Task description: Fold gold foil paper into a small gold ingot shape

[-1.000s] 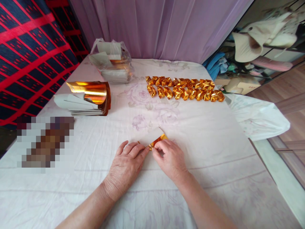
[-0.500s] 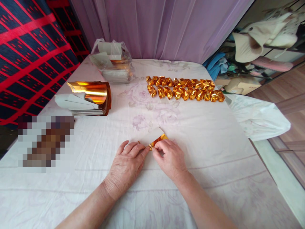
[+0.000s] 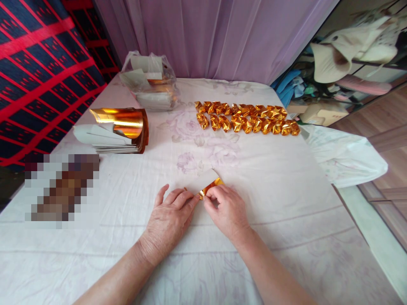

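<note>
Pinching foil sheet: left hand and right hand clamp its near edge; bare cloth around them.

Soft, even daylight, faint shadows; glare on the gold foil stack; edges bend outward; a pixelated patch at left.

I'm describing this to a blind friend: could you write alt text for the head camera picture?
Two bare hands, left hand and right hand, pinch a small piece of gold foil paper on a white cloth. Beyond lie two rows of folded gold pieces, a stack of foil sheets at left, and a plastic bag.
</note>
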`<state>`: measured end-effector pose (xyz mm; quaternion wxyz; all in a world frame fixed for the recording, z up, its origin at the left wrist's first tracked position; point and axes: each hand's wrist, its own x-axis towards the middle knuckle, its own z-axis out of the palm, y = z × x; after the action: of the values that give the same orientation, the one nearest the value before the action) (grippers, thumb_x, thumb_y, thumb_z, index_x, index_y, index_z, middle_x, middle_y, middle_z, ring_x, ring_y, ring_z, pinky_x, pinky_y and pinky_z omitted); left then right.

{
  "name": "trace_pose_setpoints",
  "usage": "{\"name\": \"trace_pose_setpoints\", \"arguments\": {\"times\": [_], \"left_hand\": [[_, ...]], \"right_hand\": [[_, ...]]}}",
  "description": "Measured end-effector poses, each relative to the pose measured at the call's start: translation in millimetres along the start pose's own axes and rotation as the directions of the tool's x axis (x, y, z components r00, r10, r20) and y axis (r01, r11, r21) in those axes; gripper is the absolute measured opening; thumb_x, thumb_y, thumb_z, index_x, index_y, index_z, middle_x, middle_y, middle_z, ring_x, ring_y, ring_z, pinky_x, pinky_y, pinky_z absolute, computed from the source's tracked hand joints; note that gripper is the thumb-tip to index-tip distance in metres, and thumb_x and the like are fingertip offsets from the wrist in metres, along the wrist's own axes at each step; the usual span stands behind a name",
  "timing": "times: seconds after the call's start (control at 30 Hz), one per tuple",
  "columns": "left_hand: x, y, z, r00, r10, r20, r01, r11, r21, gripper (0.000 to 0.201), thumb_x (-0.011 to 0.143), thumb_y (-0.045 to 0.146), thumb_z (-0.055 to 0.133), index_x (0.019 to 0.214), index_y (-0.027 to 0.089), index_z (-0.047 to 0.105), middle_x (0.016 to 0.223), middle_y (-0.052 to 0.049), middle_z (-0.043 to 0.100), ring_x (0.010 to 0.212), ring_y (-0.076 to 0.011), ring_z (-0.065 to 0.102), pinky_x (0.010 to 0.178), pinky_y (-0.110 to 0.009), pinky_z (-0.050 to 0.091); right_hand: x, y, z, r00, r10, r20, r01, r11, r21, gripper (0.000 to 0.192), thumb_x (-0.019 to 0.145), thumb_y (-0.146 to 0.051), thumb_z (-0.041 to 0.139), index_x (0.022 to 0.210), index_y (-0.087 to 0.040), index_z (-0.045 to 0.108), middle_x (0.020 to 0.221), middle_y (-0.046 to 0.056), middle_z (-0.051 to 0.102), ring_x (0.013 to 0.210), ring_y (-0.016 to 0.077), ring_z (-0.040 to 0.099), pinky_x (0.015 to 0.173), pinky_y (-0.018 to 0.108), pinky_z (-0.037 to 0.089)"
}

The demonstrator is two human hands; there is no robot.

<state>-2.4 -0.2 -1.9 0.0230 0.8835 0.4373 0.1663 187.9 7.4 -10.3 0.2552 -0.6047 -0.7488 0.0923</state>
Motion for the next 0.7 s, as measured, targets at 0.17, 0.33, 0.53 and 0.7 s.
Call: {"name": "trace_pose_setpoints", "arguments": {"times": [0.17, 0.33, 0.53, 0.7], "left_hand": [[0.3, 0.3, -0.1, 1.000, -0.002, -0.003, 0.002, 1.000, -0.005, 0.034, 0.093, 0.018, 0.055, 0.126, 0.025, 0.063, 0.112, -0.004, 0.070, 0.110, -0.0237, 0.060, 0.114, -0.054, 0.029], [0.2, 0.4, -0.2, 1.000, -0.005, -0.006, 0.005, 1.000, -0.005, 0.035, 0.093, 0.018, 0.056, 0.126, 0.025, 0.064, 0.111, -0.004, 0.070, 0.109, -0.0235, 0.060, 0.114, -0.054, 0.029], [0.2, 0.8, -0.7, 1.000, -0.012, 0.007, 0.012, 1.000, -0.019, 0.033, 0.094, 0.018, 0.054, 0.124, 0.025, 0.064, 0.112, -0.004, 0.070, 0.110, -0.0240, 0.060, 0.114, -0.054, 0.027], [0.8, 1.4, -0.1, 1.000, -0.009, 0.001, 0.009, 1.000, -0.010, 0.034, 0.093, 0.018, 0.056, 0.125, 0.024, 0.064, 0.112, -0.004, 0.070, 0.110, -0.0242, 0.060, 0.113, -0.055, 0.027]], "right_hand": [[0.0, 0.3, 0.0, 1.000, 0.000, 0.003, 0.000, 1.000, 0.004, 0.014, 0.082, -0.017, 0.060, 0.071, -0.023, 0.056, 0.069, -0.001, 0.065, 0.067, 0.0165, 0.058, 0.067, 0.030, 0.037], [-0.3, 0.1, -0.5, 1.000, 0.003, 0.007, -0.003, 1.000, 0.010, 0.014, 0.083, -0.017, 0.061, 0.071, -0.023, 0.055, 0.069, -0.001, 0.066, 0.068, 0.0169, 0.059, 0.068, 0.030, 0.037], [-0.6, 1.5, -0.7, 0.999, 0.027, 0.029, -0.028, 0.999, 0.031, 0.010, 0.083, -0.018, 0.062, 0.077, -0.022, 0.056, 0.070, -0.001, 0.066, 0.067, 0.0169, 0.060, 0.068, 0.030, 0.037], [0.6, 3.3, -3.5, 0.997, 0.006, 0.079, -0.010, 0.999, 0.051, 0.013, 0.086, -0.018, 0.062, 0.075, -0.022, 0.056, 0.071, -0.001, 0.064, 0.069, 0.0165, 0.059, 0.068, 0.029, 0.035]]}}
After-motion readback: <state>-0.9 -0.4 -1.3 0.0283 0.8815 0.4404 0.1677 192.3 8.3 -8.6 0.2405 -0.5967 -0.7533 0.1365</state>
